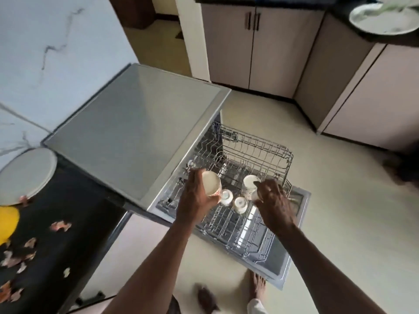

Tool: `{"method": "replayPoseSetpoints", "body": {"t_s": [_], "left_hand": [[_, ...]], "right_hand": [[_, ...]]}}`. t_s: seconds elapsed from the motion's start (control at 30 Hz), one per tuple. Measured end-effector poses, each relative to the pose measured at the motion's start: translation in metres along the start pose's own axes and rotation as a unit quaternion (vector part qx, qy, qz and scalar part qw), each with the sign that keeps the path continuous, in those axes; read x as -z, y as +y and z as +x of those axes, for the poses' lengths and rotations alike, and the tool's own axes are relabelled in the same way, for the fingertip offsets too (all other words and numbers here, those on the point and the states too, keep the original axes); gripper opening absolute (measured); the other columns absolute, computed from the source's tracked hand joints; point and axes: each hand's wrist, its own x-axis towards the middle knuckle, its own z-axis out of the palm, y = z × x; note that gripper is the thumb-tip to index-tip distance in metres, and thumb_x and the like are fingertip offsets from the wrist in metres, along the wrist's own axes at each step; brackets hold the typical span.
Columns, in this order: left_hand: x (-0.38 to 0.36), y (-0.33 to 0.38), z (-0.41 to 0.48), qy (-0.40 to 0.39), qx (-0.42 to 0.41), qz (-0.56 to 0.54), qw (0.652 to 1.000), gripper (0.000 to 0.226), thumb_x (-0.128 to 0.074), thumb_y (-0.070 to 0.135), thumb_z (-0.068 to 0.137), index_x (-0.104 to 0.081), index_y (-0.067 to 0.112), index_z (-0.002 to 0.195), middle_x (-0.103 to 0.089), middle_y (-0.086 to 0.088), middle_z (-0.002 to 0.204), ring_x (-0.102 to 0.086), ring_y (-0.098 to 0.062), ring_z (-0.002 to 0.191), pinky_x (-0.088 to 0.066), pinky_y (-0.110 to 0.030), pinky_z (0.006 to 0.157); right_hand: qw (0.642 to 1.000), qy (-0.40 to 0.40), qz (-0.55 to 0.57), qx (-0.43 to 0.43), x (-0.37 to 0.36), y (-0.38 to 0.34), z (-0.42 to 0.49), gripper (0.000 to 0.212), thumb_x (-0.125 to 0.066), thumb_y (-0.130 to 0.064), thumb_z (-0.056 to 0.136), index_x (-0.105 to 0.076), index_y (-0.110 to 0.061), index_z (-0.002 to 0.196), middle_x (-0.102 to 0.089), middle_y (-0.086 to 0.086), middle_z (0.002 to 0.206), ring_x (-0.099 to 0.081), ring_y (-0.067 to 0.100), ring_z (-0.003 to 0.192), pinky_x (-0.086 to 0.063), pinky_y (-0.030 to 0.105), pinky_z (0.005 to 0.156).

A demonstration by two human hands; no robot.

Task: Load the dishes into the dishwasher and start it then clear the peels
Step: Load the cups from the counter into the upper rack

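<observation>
The grey dishwasher (136,132) stands open with its wire rack (256,155) pulled out over the lowered door (299,198). My left hand (197,198) grips a white mug (212,183) above the rack's near left part. My right hand (274,202) holds a second white mug (249,185) by its side, just over the rack. Two small white cups (226,197) (240,204) sit upside down in the rack between my hands. Brownish peels (60,225) lie scattered on the black counter (68,200) at the left.
A white plate (25,175) and a yellow object (6,223) sit on the black counter. Another plate (383,19) rests on the far right counter. Beige cabinets (249,46) line the back and right. My bare feet (257,284) stand on the pale floor by the door.
</observation>
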Motion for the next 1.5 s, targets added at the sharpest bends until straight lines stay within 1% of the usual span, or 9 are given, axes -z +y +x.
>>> {"method": "replayPoseSetpoints", "body": {"t_s": [0.23, 0.6, 0.7, 0.83, 0.93, 1.03, 1.17, 1.33, 1.5], "left_hand": [[-0.101, -0.045, 0.098, -0.066, 0.049, 0.020, 0.996, 0.104, -0.092, 0.023, 0.067, -0.028, 0.010, 0.148, -0.043, -0.013, 0.144, -0.048, -0.029, 0.130, -0.050, -0.047, 0.103], [-0.217, -0.121, 0.165, -0.118, -0.004, 0.065, 0.991, 0.105, -0.094, 0.024, 0.066, -0.027, 0.019, 0.147, -0.046, -0.011, 0.137, -0.053, -0.025, 0.118, -0.057, -0.038, 0.087], [-0.229, -0.129, 0.164, -0.135, 0.004, 0.056, 0.989, 0.105, -0.094, 0.026, 0.067, -0.027, 0.020, 0.147, -0.048, -0.012, 0.136, -0.053, -0.024, 0.116, -0.052, -0.029, 0.088], [-0.240, -0.130, 0.164, -0.170, 0.019, 0.040, 0.984, 0.113, -0.090, 0.033, 0.069, -0.013, 0.026, 0.152, -0.048, -0.017, 0.138, -0.058, -0.029, 0.114, -0.050, -0.026, 0.078], [-0.243, -0.131, 0.165, -0.172, -0.020, 0.060, 0.983, 0.103, -0.091, 0.025, 0.070, -0.029, 0.007, 0.151, -0.045, -0.016, 0.140, -0.052, -0.026, 0.120, -0.049, -0.024, 0.088], [-0.246, -0.131, 0.165, -0.161, -0.037, 0.073, 0.984, 0.094, -0.089, 0.014, 0.074, -0.033, 0.006, 0.149, -0.046, -0.016, 0.138, -0.054, -0.025, 0.118, -0.058, -0.035, 0.090], [-0.247, -0.127, 0.168, -0.180, -0.047, 0.070, 0.980, 0.105, -0.090, 0.029, 0.070, -0.030, 0.001, 0.151, -0.044, -0.019, 0.143, -0.047, -0.027, 0.129, -0.046, -0.035, 0.107], [-0.247, -0.125, 0.173, -0.186, -0.035, 0.060, 0.980, 0.101, -0.086, 0.023, 0.075, -0.027, 0.002, 0.154, -0.042, -0.019, 0.145, -0.046, -0.028, 0.131, -0.045, -0.032, 0.106], [-0.238, -0.124, 0.172, -0.211, -0.039, 0.051, 0.975, 0.104, -0.084, 0.040, 0.077, -0.024, 0.006, 0.155, -0.041, -0.018, 0.145, -0.046, -0.028, 0.128, -0.042, -0.029, 0.098]], "right_hand": [[0.997, -0.008, 0.061, -0.046, -0.075, 0.013, 0.031, 0.062, -0.075, -0.025, 0.087, -0.048, -0.017, 0.143, -0.049, 0.007, 0.139, -0.053, 0.024, 0.120, -0.060, 0.034, 0.079], [0.978, 0.062, 0.094, -0.177, -0.146, 0.051, 0.069, 0.059, -0.078, -0.026, 0.085, -0.052, -0.019, 0.137, -0.049, 0.006, 0.134, -0.054, 0.022, 0.110, -0.056, 0.034, 0.070], [0.971, 0.077, 0.092, -0.207, -0.150, 0.059, 0.063, 0.058, -0.078, -0.023, 0.084, -0.052, -0.020, 0.136, -0.049, 0.005, 0.129, -0.052, 0.022, 0.110, -0.056, 0.037, 0.070], [0.968, 0.085, 0.077, -0.222, -0.158, 0.062, 0.052, 0.058, -0.079, -0.022, 0.084, -0.053, -0.017, 0.135, -0.052, 0.009, 0.129, -0.055, 0.027, 0.109, -0.046, 0.028, 0.068], [0.961, 0.109, 0.079, -0.242, -0.159, 0.063, 0.048, 0.061, -0.082, -0.018, 0.081, -0.054, -0.016, 0.134, -0.053, 0.012, 0.127, -0.055, 0.029, 0.109, -0.051, 0.035, 0.076], [0.952, 0.134, 0.093, -0.260, -0.154, 0.064, 0.046, 0.061, -0.083, -0.015, 0.079, -0.056, -0.015, 0.134, -0.054, 0.011, 0.125, -0.054, 0.030, 0.110, -0.043, 0.028, 0.083], [0.951, 0.140, 0.085, -0.261, -0.149, 0.068, 0.043, 0.060, -0.083, -0.015, 0.080, -0.057, -0.016, 0.134, -0.053, 0.010, 0.123, -0.055, 0.029, 0.108, -0.037, 0.026, 0.074], [0.960, 0.124, 0.073, -0.240, -0.151, 0.065, 0.045, 0.062, -0.083, -0.017, 0.080, -0.056, -0.016, 0.135, -0.053, 0.011, 0.125, -0.055, 0.030, 0.108, -0.040, 0.028, 0.076], [0.978, 0.088, 0.048, -0.181, -0.155, 0.047, 0.056, 0.061, -0.081, -0.023, 0.082, -0.053, -0.015, 0.136, -0.051, 0.009, 0.129, -0.055, 0.028, 0.111, -0.050, 0.033, 0.070]]}}
